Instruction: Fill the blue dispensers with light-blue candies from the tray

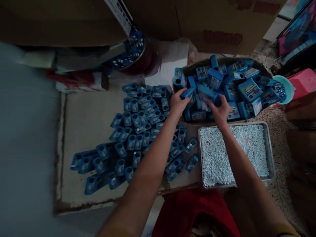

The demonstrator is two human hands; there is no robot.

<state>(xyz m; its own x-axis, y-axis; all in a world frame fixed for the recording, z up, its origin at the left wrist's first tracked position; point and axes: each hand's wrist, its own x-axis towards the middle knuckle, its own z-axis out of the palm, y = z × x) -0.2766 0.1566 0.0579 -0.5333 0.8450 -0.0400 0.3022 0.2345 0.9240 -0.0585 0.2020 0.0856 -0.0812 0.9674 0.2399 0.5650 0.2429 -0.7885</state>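
A carton [265,67] full of blue printed boxes stands at the upper right. At its left end my left hand [179,102] is closed round one blue box [188,93]. My right hand [221,110] is over the carton, its fingers on another blue box [207,92], which is smeared by motion. Many blue boxes with round holes on top [139,140] stand in rough rows on the tabletop [86,115], left of my arms. Below the carton, a clear tray [271,158] holds small pale pellets, with my right forearm over it.
A dark red bucket [150,59] of blue-and-silver pieces stands behind the rows. Large cardboard boxes [195,23] line the back. A pale green bowl [288,89] with small blue pieces sits at the carton's right end, beside a pink container [303,82].
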